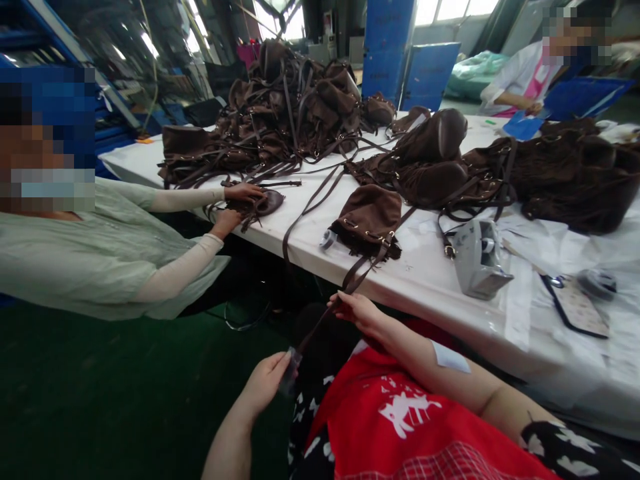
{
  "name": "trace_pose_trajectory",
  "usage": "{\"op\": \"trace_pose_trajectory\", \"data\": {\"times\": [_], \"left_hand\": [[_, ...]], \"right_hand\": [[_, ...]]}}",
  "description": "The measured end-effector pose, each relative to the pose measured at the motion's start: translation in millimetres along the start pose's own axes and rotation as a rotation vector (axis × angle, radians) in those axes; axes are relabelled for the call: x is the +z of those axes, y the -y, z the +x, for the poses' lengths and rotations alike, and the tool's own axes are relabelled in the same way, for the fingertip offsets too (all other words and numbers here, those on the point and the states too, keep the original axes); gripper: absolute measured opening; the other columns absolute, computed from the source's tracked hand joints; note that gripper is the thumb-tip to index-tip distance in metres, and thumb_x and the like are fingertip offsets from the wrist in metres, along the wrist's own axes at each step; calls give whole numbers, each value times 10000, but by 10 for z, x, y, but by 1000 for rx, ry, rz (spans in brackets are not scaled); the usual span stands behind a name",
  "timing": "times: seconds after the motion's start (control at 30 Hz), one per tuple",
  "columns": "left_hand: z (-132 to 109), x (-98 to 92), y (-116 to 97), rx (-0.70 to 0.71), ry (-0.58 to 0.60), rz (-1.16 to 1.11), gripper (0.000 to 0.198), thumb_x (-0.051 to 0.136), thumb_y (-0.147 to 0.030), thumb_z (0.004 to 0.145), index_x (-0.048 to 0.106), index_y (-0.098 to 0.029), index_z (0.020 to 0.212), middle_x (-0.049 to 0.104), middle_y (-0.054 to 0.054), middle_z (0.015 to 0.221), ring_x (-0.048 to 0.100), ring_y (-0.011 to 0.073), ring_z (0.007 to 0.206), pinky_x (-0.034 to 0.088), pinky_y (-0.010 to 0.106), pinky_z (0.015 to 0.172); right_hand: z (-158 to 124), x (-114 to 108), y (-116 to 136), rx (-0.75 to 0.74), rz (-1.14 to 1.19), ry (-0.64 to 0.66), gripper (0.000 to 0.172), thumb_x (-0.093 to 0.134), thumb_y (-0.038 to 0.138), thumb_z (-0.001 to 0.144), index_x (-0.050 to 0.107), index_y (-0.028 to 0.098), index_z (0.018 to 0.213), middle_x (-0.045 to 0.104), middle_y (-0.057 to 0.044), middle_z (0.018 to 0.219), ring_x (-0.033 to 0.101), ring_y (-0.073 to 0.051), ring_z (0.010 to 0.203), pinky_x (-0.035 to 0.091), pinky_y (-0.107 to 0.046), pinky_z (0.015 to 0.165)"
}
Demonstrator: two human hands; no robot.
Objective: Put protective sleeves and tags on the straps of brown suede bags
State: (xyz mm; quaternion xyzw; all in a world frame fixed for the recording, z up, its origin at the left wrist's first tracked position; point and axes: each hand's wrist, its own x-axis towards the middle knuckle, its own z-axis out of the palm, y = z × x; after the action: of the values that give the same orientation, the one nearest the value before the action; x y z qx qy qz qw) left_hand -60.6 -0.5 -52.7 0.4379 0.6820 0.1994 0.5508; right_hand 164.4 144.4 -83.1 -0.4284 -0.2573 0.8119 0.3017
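Observation:
My left hand is closed in a pinch on the lower end of a dark brown strap, where a clear plastic wrap shows. My right hand grips the same strap higher up, just below the table edge. The strap runs up to a small brown suede bag that lies on the white table in front of me. A red apron covers my lap.
Heaps of brown bags and loose straps cover the table's far side and right end. A grey tool, a phone and a tape roll lie at right. A person at left handles a bag; another sits far right.

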Motion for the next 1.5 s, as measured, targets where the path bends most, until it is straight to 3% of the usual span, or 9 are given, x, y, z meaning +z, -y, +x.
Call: {"op": "trace_pose_trajectory", "data": {"times": [0.2,0.4,0.57,0.8,0.97,1.1,1.27,1.4,1.5], "left_hand": [[321,49,-55,181,-34,141,516,430,-592,836,714,-163,807,721,58,799,628,232,766,446,320,718],[629,261,-468,347,-8,99,498,420,-561,870,718,-163,845,722,58,845,628,228,813,434,307,745],[772,463,-826,469,41,18,478,424,-537,886,707,-152,858,714,56,837,629,210,805,450,289,723],[845,517,-1016,479,68,-24,484,465,-550,862,708,-139,788,721,78,757,655,214,730,471,301,659],[1101,557,-1282,509,57,-25,473,466,-544,856,701,-141,779,721,76,737,653,217,725,474,315,681],[1323,703,-1561,509,75,-19,438,489,-515,842,675,-147,692,667,54,588,605,189,558,446,299,559],[1479,838,-1797,525,96,-61,453,480,-539,832,657,-154,672,670,62,604,600,181,554,452,296,545],[1443,893,-1921,537,114,-107,481,482,-586,817,650,-152,697,671,52,630,601,173,580,460,287,564],[1340,935,-1991,541,152,-125,497,487,-603,814,668,-144,760,692,55,692,624,184,644,476,290,602]], "right_hand": [[-163,17,105,-212,-273,111,413,659,553,752,700,154,848,730,-81,852,666,-175,801,468,-259,673],[-189,-17,116,-317,-478,101,510,633,619,725,740,152,903,731,-86,897,654,-210,851,473,-326,767],[-192,-10,168,-353,-449,73,509,692,593,675,743,154,927,730,-74,879,654,-216,838,472,-366,852],[-196,-185,542,-350,-101,-103,478,637,587,737,699,144,903,717,-84,822,667,-195,817,469,-356,859],[-122,-290,566,-324,-198,-95,457,638,571,741,683,151,915,696,-49,796,636,-154,742,459,-302,745],[-24,-382,609,-361,-293,-66,492,658,620,689,661,147,828,655,-21,691,595,-138,634,439,-290,660],[-66,-485,722,-442,-312,-114,496,642,638,702,628,151,797,617,-3,659,574,-136,635,433,-291,668],[-214,-463,598,-445,-226,133,461,760,482,665,639,191,1001,653,-31,935,602,-175,913,448,-297,815],[-243,-372,376,-394,-366,303,534,832,442,580,661,183,1015,662,-50,979,599,-209,955,448,-339,875]]}}
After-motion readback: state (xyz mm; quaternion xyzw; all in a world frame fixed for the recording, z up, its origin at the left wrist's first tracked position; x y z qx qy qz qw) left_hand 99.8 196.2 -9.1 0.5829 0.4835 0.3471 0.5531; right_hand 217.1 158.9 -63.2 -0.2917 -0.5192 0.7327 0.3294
